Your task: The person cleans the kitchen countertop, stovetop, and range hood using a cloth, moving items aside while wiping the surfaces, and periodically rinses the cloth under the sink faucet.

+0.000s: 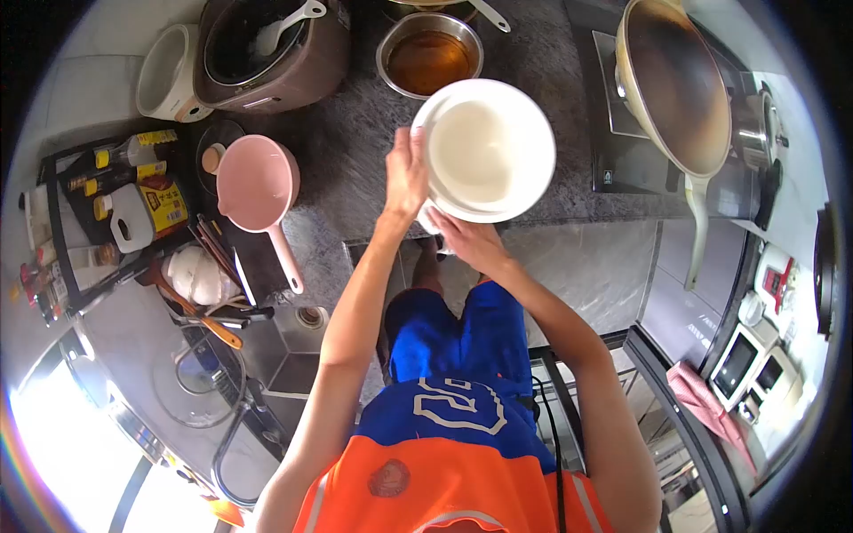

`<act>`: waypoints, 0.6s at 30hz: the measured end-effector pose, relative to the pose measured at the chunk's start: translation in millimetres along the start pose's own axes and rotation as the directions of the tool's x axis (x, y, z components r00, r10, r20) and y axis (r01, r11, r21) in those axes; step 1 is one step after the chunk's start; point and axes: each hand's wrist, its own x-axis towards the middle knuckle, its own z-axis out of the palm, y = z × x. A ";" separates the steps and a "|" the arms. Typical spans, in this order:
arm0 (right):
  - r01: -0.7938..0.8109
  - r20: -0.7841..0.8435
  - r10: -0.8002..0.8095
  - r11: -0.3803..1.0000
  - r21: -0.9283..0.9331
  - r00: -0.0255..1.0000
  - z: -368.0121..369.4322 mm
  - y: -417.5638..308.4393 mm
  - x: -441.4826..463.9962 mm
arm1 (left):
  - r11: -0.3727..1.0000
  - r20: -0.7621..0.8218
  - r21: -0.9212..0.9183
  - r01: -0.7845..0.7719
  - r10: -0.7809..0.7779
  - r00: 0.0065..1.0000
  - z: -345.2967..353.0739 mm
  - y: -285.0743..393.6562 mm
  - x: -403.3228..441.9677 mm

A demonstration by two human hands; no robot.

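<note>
While both hands hold the white pot (487, 153), it hangs over the front of the bench (342, 151)

As I look down through the head camera, my left hand (406, 182) has its grip on the left side of the pot, with its fingers against the outer wall. My right hand (466, 242) holds it at the near left, below the rim, where the handle area is partly hidden. The pot's pale inside faces me, and its near part reaches over the bench's front edge.

Just beyond it on the bench I see a metal bowl (430, 60) of brown liquid. Over to the left is a pink pan (256, 173), its handle pointing toward me, and farther back a cooker (320, 67) with a white spoon (283, 27) in it. Bottles (160, 206) lie in a black rack (64, 226) on the far left. To the right, a large wok (680, 93) sits tilted in my view above the stove (617, 169).
</note>
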 end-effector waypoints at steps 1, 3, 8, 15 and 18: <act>0.006 0.005 -0.006 1.000 0.005 1.000 -5.5 11.5 -14.1 | 0.999 -0.028 -0.032 0.010 -0.011 1.000 -2.4 0.0 -5.2; 0.026 0.143 -0.045 0.990 0.137 0.989 -14.1 37.5 -42.7 | 0.999 -0.092 -0.028 0.039 -0.041 0.995 -10.9 3.9 -13.4; -0.063 0.032 0.062 0.997 0.044 0.998 -27.5 95.7 -90.7 | 0.995 -0.233 0.048 0.090 -0.077 0.970 -48.3 -27.2 -32.1; -0.489 -0.063 0.486 0.870 -0.068 0.872 -39.3 128.0 -46.0 | 0.974 -0.405 -0.039 0.224 -0.220 0.887 -103.0 -91.2 -105.6; -0.491 -0.106 0.484 0.869 -0.058 0.869 -23.3 129.8 -4.4 | 0.965 -0.506 -0.122 0.231 -0.261 0.822 -102.1 -82.2 -136.5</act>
